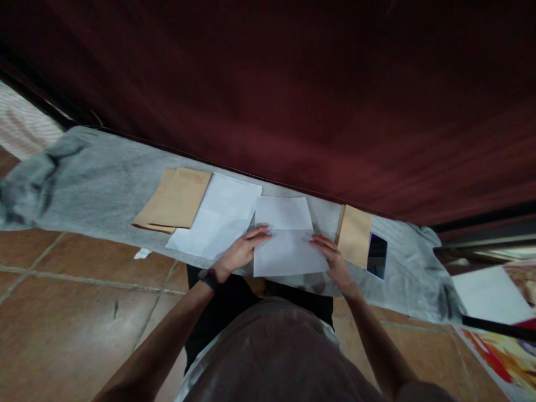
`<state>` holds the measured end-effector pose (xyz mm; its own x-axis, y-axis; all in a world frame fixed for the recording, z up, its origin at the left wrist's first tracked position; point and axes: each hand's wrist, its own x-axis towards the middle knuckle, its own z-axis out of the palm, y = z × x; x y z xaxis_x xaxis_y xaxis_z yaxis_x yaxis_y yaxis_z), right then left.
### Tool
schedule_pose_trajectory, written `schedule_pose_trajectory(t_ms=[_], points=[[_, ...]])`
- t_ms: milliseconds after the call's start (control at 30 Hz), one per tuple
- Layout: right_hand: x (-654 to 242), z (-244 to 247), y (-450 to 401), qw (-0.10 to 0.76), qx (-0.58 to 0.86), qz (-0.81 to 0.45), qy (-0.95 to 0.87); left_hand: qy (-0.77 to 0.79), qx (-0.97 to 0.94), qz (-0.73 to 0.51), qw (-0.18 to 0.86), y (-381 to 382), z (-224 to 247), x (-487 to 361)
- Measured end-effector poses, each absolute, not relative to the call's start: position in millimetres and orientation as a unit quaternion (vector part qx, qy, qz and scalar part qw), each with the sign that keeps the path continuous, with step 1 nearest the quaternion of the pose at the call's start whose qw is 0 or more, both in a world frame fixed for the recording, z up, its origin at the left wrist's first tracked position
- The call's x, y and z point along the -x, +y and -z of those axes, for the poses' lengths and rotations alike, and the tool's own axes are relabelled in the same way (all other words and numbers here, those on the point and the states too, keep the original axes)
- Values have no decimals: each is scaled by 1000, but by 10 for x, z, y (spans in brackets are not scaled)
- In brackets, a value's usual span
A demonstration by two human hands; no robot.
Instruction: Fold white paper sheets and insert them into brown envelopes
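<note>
A white sheet of paper point(288, 251) with a crease across it lies between my hands, its near part at the front edge of the cloth-covered surface. My left hand point(242, 249) grips the sheet's left edge, fingers on top near the crease. At the right edge, my right hand point(330, 255) holds it the same way; both thumbs are hard to make out. Left of the sheet is a stack of white paper point(226, 209), partly under brown envelopes point(180, 198). Close beside my right hand lies another brown envelope pile point(355, 234).
A phone point(377, 255) lies right of the right envelope pile. Grey cloth point(113, 184) covers the long narrow surface, and a dark red panel point(293, 111) rises behind it. A white scrap point(143, 253) is by the front edge, above the tiled floor point(84, 318).
</note>
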<state>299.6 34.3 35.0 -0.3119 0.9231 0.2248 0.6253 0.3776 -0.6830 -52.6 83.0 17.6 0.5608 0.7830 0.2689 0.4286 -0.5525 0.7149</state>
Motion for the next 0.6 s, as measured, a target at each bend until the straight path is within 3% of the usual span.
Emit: schedule_pose_trajectory(t_ms=[167, 267, 600], points=[[-2976, 27, 21, 153, 469, -172, -853, 360, -890, -159, 231, 642, 13, 602], [-2955, 73, -110, 111, 463, -154, -866, 341, -913, -110, 195, 561, -70, 658], [-2907, 60, -274, 151, 435, -184, -868, 302, -924, -90, 218, 172, -109, 660]])
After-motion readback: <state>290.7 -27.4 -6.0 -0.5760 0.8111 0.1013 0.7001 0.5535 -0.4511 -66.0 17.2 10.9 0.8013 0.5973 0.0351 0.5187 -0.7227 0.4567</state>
